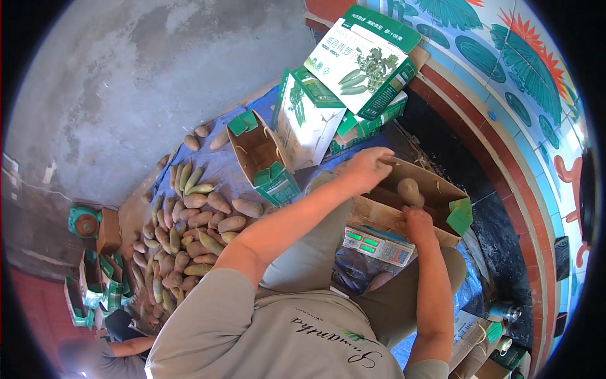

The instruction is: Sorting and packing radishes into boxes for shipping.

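Observation:
An open cardboard box (372, 208) rests on a digital scale (379, 246) with lit green displays, between my knees. My left hand (367, 169) is at the box's far left corner, its fingers curled at the edge; a short cord shows beside them. Over the box's near side reaches my right hand (418, 222), closed around the lower end of a soil-brown radish (410, 191). That radish is over the box's opening. Shadow hides much of the box's inside. A green flap (459, 216) folds out at its right end.
A heap of brown and green radishes (183, 252) spreads on the left. Beyond my knees stand an open empty box (259, 148) and stacked printed boxes (360, 60) on a blue tarp (218, 167). A tiled ledge (492, 139) curves along the right. Another person (104, 357) sits at lower left.

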Motion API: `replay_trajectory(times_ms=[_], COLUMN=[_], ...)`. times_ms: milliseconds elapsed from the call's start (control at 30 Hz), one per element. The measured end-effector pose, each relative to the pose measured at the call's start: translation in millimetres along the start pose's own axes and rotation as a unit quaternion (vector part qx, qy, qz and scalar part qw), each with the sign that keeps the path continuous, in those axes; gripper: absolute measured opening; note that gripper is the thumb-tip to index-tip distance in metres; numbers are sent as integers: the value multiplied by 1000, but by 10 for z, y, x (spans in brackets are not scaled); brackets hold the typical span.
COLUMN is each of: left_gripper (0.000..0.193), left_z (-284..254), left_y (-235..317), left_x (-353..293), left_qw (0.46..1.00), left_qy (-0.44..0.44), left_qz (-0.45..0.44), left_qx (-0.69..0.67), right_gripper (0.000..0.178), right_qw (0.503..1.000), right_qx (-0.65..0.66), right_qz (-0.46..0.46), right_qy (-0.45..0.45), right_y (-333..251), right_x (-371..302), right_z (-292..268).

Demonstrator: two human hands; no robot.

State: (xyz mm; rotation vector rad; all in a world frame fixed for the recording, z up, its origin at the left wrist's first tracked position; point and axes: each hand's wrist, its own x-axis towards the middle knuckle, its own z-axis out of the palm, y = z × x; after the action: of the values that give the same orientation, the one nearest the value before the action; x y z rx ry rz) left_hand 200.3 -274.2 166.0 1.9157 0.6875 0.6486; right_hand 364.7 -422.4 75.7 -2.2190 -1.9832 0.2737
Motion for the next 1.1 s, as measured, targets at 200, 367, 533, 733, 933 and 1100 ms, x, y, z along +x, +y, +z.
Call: replay_trajectory(times_ms=[200,367,533,733,933,1100], left_gripper=[22,14,27,31,41,52], left_z=[-739,-1221,-1253,-1132,-856,-631], left_y=[-315,-1160,-2037,-2725,-2805,-2814], left_x=[-436,-1186,-2208,-3213,-3553,-3442], left_qw=[981,945,889,780,787,775], left_qy=[187,231,90,-113,-94,-131], left_qz=[33,-41,-334,-525,-519,-540], left_qx=[32,229,301,321,320,301], right_gripper=[27,31,36,37,38,38], right_qw=[1000,1000,999,1000,1000,999], right_qx=[-16,3,-2,-4,-3,-11], right_qz=[-5,8,33,4,-10,-17], right_qy=[25,-8,-39,18,26,27], right_y=[-4,-20,-116,-25,-24,-81], right_x=[-15,-18,9,-22,-7,-6], right_z=[-66,-103,-179,-92,-89,-136])
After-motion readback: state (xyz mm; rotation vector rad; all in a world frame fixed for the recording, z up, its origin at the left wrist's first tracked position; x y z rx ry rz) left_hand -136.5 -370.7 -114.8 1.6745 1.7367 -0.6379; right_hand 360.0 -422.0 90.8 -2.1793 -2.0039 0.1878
